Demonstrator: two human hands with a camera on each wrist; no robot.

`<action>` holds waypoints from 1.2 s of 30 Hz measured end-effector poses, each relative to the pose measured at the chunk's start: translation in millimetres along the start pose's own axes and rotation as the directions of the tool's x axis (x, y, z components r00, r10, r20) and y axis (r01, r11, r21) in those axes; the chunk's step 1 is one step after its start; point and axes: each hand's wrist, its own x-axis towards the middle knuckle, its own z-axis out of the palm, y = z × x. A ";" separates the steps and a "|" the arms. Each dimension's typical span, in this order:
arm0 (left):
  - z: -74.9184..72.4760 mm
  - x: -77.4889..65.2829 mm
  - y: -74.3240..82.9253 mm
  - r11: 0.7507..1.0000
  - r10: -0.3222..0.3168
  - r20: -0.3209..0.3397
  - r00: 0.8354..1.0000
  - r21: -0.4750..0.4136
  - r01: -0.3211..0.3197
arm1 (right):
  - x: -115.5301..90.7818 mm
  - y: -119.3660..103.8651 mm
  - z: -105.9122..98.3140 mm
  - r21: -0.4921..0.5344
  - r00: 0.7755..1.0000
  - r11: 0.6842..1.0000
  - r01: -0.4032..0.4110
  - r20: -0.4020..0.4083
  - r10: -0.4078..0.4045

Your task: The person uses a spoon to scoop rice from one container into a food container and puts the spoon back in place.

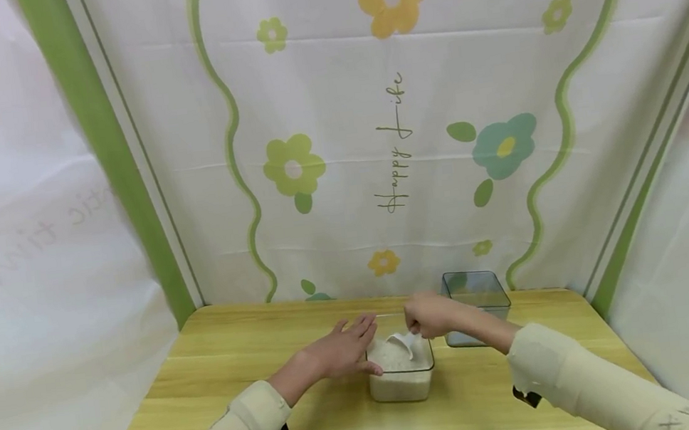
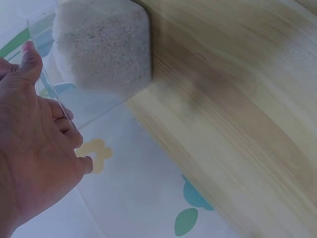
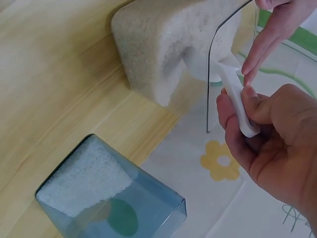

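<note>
A clear square container (image 1: 401,386) of whitish grains that look like rice (image 2: 104,47) stands on the table. My left hand (image 1: 347,349) rests on its left rim with fingers spread, fingertips over the edge in the left wrist view and the thumb at the near corner. My right hand (image 1: 430,314) pinches the handle of a white scoop (image 3: 235,96) between thumb and fingers. The bowl of the scoop dips into the grains inside the container. Just right of it, beneath the right forearm, is a blue-tinted clear container (image 3: 153,198) with white grains at its bottom.
Both containers stand on a wood-grain table (image 1: 267,425), toward its back edge. Behind it hangs a white curtain (image 1: 332,116) printed with flowers and lettering. More curtain hangs at the left and right sides.
</note>
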 end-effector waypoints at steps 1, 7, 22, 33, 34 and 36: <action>-0.2 -0.7 -0.2 1.000 0.002 0.000 1.000 0.001 -0.002 | -1.4 1.3 0.4 0.027 1.000 1.000 0.000 0.004 -0.001; -0.2 -3.8 -0.9 0.999 0.017 -0.001 1.000 -0.027 -0.017 | -10.1 8.3 1.5 0.188 1.000 0.982 -0.011 0.027 0.006; 2.3 -0.8 -1.6 1.000 0.013 0.015 1.000 0.010 -0.013 | -32.8 20.2 11.4 0.558 0.970 0.794 -0.242 0.171 0.175; 3.4 -0.5 -2.1 0.998 0.048 -0.016 0.999 0.037 -0.047 | -56.2 25.2 27.1 0.789 0.967 0.561 -0.251 0.180 0.180; 4.0 -0.2 -2.8 0.998 0.052 -0.018 0.998 0.037 -0.052 | -58.2 25.5 28.5 0.796 0.966 0.549 -0.253 0.181 0.183; 4.5 0.3 -3.5 0.997 0.061 -0.024 0.998 0.045 -0.060 | -62.1 25.9 31.3 0.804 0.963 0.536 -0.258 0.173 0.205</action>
